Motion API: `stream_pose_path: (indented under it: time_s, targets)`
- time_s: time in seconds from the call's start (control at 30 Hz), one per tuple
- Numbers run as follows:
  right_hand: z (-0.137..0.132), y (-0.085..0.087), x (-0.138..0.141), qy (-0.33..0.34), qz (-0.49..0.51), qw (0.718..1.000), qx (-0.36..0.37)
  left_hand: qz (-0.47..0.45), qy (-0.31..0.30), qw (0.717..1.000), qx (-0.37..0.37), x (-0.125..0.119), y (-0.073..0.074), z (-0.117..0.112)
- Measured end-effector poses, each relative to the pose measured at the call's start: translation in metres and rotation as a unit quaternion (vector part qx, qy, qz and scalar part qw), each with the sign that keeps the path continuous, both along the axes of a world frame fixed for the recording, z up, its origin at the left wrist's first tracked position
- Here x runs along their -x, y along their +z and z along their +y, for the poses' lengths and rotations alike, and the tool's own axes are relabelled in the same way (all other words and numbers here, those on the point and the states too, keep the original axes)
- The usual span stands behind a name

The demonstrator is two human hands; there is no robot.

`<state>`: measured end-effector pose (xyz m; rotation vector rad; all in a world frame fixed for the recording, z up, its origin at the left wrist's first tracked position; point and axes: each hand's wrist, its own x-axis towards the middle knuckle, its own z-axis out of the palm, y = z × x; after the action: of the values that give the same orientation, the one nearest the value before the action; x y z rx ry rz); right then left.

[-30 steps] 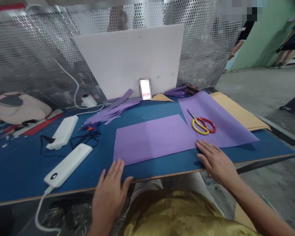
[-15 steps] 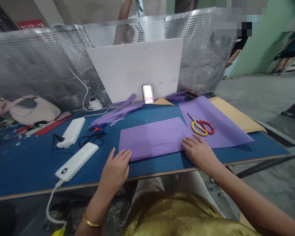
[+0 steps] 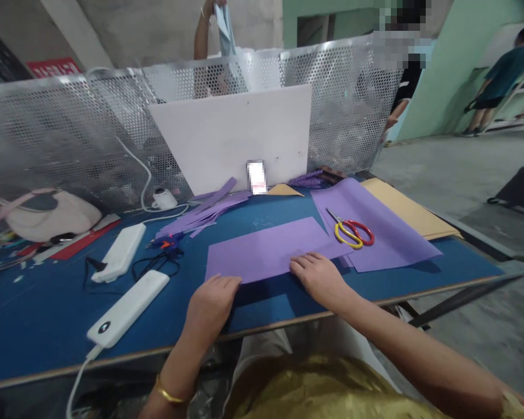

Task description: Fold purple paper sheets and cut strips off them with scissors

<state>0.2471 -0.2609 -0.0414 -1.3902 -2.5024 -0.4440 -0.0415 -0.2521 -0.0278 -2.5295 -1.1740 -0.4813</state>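
A purple sheet of paper (image 3: 262,247) lies in front of me, its near edge raised a little over the blue table and casting a shadow. My left hand (image 3: 215,299) is closed on the near left corner, fingers curled over the edge. Farther right along that edge, my right hand (image 3: 318,279) grips the same sheet, thumb hidden beneath. Just beyond my right hand, scissors (image 3: 353,233) with one yellow and one red handle rest on a larger purple sheet (image 3: 375,233).
Purple paper strips (image 3: 205,212) lie at the back, near an upright phone (image 3: 257,177) and a white board (image 3: 236,134). On the left are a white power bank (image 3: 128,308), a white power strip (image 3: 120,253), a glue gun (image 3: 168,241) with a black cord, and a pink bag (image 3: 52,215).
My right hand has slid left along the near edge. Both hands have gone from resting on the sheet to gripping it, and its near edge has come up. The camera view has shifted.
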Motion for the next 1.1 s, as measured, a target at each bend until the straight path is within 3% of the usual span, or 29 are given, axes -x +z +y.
stream_pose_path:
  time_s: [0.13, 0.27, 0.43, 0.57, 0.63, 0.83, 0.97, 1.1]
  targets:
    - [0.009, 0.007, -0.018, -0.025, 0.002, 1.000, 0.011, -0.008, 0.028, 1.000, -0.007, 0.015, 0.012, 0.005]
    - [0.013, 0.016, -0.040, -0.030, -0.008, 0.999, 0.021, -0.029, 0.060, 0.995, 0.076, 0.018, 0.017, 0.005]
    - [0.017, 0.039, -0.050, -0.006, -0.020, 1.000, -0.007, -0.101, 0.084, 0.959, 0.249, -0.016, 0.029, 0.006]
    - [0.025, 0.056, -0.051, 0.040, -0.034, 0.992, -0.112, -0.207, 0.048, 0.906, 0.367, -0.047, 0.042, 0.018]
    - [0.028, 0.058, -0.053, 0.047, -0.022, 0.988, -0.148, -0.231, 0.030, 0.893, 0.386, -0.059, 0.048, 0.023]
    - [0.023, 0.047, -0.061, 0.027, -0.014, 0.987, -0.159, -0.228, 0.002, 0.899, 0.375, -0.092, 0.055, 0.024]
    - [0.021, 0.034, -0.069, -0.046, 0.026, 0.982, -0.180, -0.230, -0.010, 0.896, 0.380, -0.105, 0.051, 0.028]
    - [0.025, 0.014, -0.097, -0.260, 0.099, 0.951, -0.136, -0.233, -0.004, 0.895, 0.381, -0.100, 0.050, 0.037]
